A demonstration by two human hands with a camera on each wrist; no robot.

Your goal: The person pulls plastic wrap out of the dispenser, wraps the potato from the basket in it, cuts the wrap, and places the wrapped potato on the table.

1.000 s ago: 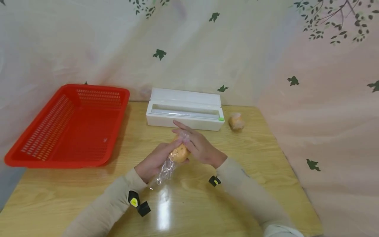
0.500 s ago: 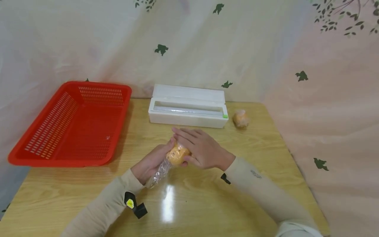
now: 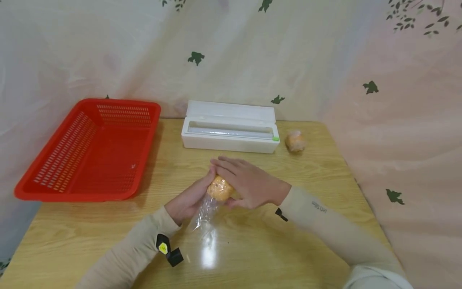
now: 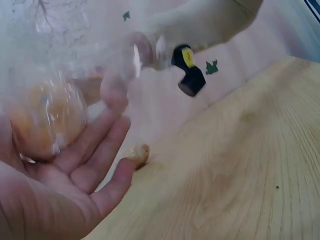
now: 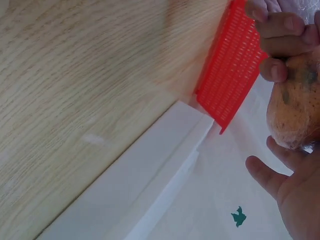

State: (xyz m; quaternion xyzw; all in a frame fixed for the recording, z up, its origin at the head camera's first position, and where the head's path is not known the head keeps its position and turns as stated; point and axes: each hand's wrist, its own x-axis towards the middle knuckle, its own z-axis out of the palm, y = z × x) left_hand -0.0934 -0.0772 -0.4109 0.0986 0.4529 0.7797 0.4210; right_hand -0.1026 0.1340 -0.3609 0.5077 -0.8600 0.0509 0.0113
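A rounded, orange-yellow, speckled fruit (image 3: 219, 188) in clear cling film lies between both hands above the table. My left hand (image 3: 191, 197) holds it from below and the left, thumb up along its side; in the left wrist view the fingers (image 4: 95, 155) curl under it. My right hand (image 3: 252, 182) lies over the top and right side, fingers extended, touching the wrap. Loose cling film (image 3: 206, 210) hangs from the near end of the fruit. Much of the fruit (image 5: 295, 102) shows in the right wrist view, between the fingers of both hands.
On the wooden table (image 3: 252, 249), an opened white cling film box (image 3: 231, 143) with a roll inside stands at the back. Right of it sits another wrapped orange-yellow piece (image 3: 295, 142). A red plastic basket (image 3: 86, 196) stands at the left; a patterned cloth hangs behind.
My right hand has laid its fingers across the top of the fruit, where it was at the far end with the film a second ago. The left hand keeps its hold. The head view has shifted slightly.
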